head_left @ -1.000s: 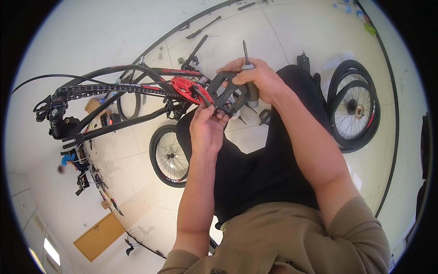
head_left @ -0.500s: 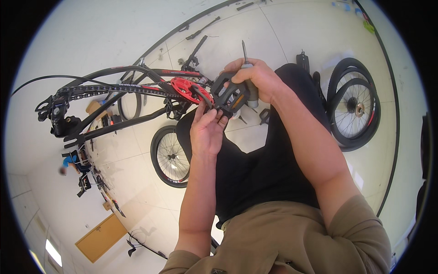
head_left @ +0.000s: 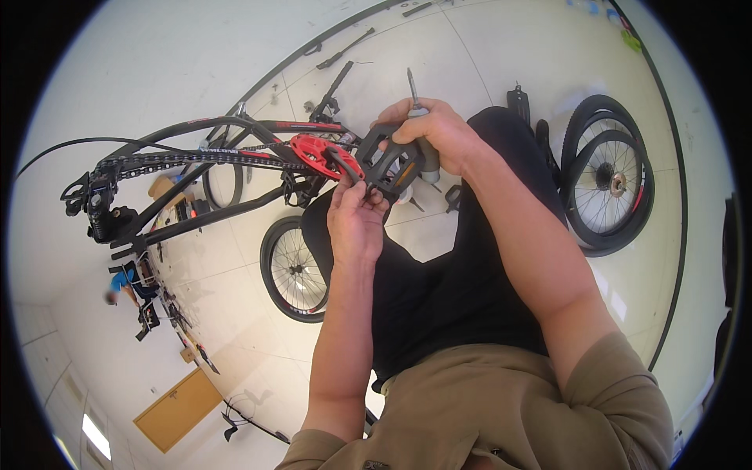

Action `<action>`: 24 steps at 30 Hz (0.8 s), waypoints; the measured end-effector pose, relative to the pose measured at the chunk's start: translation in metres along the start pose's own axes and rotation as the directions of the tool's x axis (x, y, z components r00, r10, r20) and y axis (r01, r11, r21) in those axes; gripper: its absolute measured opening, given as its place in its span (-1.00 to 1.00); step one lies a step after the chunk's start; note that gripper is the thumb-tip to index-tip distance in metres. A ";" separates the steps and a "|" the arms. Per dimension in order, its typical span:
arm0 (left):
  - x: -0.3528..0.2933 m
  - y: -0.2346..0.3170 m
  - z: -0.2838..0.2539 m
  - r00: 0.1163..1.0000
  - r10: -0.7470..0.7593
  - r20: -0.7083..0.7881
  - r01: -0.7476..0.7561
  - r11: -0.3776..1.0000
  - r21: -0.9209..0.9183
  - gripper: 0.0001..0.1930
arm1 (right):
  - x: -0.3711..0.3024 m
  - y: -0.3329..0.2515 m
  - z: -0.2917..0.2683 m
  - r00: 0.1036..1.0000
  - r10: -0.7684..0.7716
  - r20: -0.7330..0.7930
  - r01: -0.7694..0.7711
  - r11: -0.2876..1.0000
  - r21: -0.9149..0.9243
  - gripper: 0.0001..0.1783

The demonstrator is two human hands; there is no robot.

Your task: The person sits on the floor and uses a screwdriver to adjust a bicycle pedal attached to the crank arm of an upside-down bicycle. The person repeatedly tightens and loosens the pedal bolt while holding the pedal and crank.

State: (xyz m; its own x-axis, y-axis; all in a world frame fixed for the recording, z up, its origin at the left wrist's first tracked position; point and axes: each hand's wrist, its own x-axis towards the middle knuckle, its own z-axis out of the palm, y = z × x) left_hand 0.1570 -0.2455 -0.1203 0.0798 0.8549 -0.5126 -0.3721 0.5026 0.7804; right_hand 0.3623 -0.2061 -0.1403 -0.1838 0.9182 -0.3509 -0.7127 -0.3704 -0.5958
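A black bicycle pedal with an orange reflector is between my hands, at the end of the crank arm beside the red chainring. My right hand is closed on the pedal's upper frame, thumb on top. The same hand also keeps a grey-handled screwdriver against its palm, with the shaft pointing up and away. Below the pedal, my left hand pinches where pedal and crank meet; its fingertips partly cover that joint. The black bicycle frame reaches left from there, with its chain along it.
Two wheels lie overlapped on the floor at right; another wheel lies left of my knees. A second pedal lies between my legs. Far left, a person in blue is near scattered parts. A brown board is at lower left.
Both hands keep their hold at the pedal and crank. The pedal and screwdriver have shifted slightly left in view; the grip looks the same.
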 end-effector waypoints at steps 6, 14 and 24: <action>0.000 0.009 0.009 0.999 -0.035 -0.019 0.036 0.997 0.071 -0.81 | 0.003 0.002 -0.002 1.000 0.010 0.008 -0.010 1.000 -0.013 -0.63; 0.001 0.005 0.012 0.999 -0.043 -0.016 0.044 0.996 0.083 -0.81 | 0.000 0.000 0.000 1.000 0.014 -0.011 -0.014 1.000 -0.004 -0.61; -0.007 -0.003 0.005 0.997 0.081 0.008 -0.081 0.997 0.018 -0.52 | 0.000 -0.001 -0.001 1.000 0.025 0.000 -0.025 1.000 -0.009 -0.62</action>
State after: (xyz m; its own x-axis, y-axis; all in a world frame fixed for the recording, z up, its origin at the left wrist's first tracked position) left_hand 0.1619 -0.2527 -0.1176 0.0567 0.8936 -0.4452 -0.3609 0.4341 0.8254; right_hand 0.3632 -0.2063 -0.1404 -0.2011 0.9087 -0.3657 -0.7015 -0.3942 -0.5937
